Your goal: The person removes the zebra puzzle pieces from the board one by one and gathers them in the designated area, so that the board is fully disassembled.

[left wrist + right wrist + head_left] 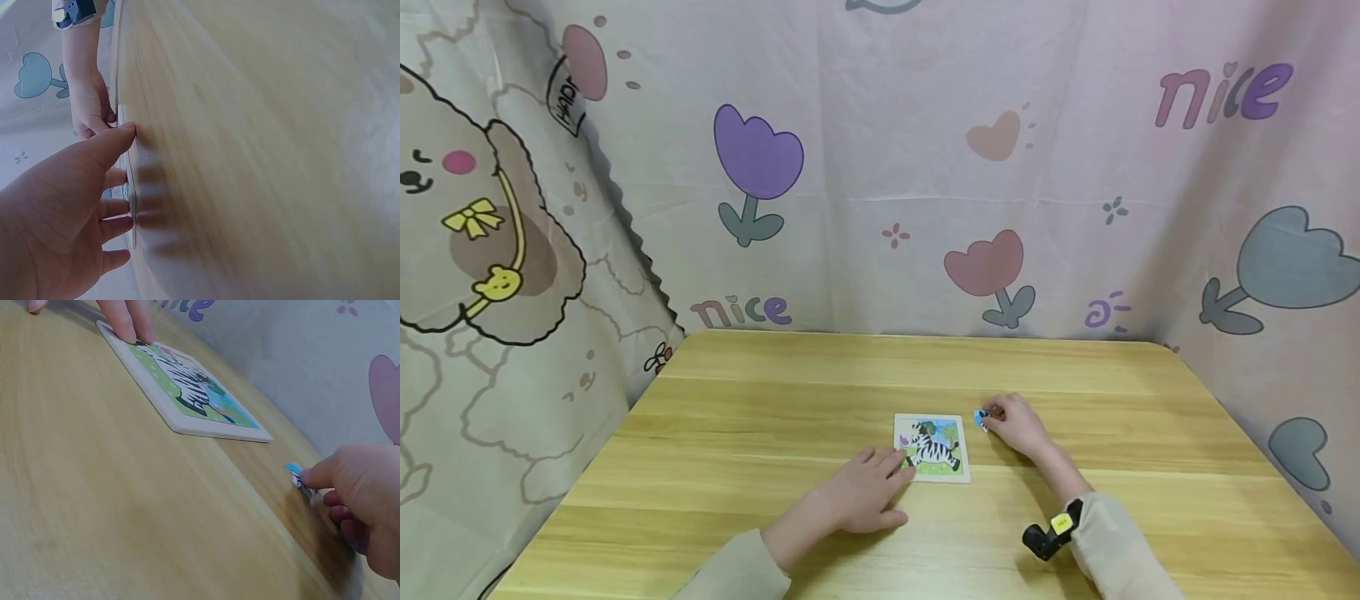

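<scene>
A square zebra jigsaw puzzle [951, 477] in a white frame lies flat on the table. My left hand [867, 490] rests its fingertips on the puzzle's lower left edge, fingers straight and spread. To the right of the frame, my right hand [1019, 427] pinches a small puzzle piece [294, 477] between thumb and fingers. Blue and black-and-white parts of that piece show; the fingers cover the rest. In the right wrist view, the piece is just above or on the table, apart from the frame; I cannot tell which.
The wooden table [760, 417] extends around both hands, its far edge meeting a printed curtain [880, 167]. Another curtain side [572, 375] hangs along the left. A black camera [1043, 542] is strapped to the right wrist.
</scene>
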Action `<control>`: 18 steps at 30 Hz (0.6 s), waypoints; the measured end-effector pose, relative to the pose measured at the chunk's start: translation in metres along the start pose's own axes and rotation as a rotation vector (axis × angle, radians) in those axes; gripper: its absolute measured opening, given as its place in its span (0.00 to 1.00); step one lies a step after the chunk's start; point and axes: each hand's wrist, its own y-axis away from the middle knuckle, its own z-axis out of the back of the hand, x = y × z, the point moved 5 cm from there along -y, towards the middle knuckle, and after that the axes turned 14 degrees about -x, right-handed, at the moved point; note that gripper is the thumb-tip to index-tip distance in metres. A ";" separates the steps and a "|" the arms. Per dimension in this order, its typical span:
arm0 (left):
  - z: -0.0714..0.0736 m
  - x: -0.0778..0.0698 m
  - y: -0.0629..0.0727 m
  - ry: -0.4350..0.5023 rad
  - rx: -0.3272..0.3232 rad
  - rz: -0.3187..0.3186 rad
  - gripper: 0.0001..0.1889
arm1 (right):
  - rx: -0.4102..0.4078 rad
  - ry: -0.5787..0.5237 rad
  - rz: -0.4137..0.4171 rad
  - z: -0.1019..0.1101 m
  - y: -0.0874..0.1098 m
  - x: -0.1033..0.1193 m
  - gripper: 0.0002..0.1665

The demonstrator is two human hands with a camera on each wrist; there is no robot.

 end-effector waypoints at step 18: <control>-0.001 -0.001 -0.001 0.005 -0.008 0.005 0.36 | 0.043 -0.196 0.118 -0.032 0.007 0.074 0.19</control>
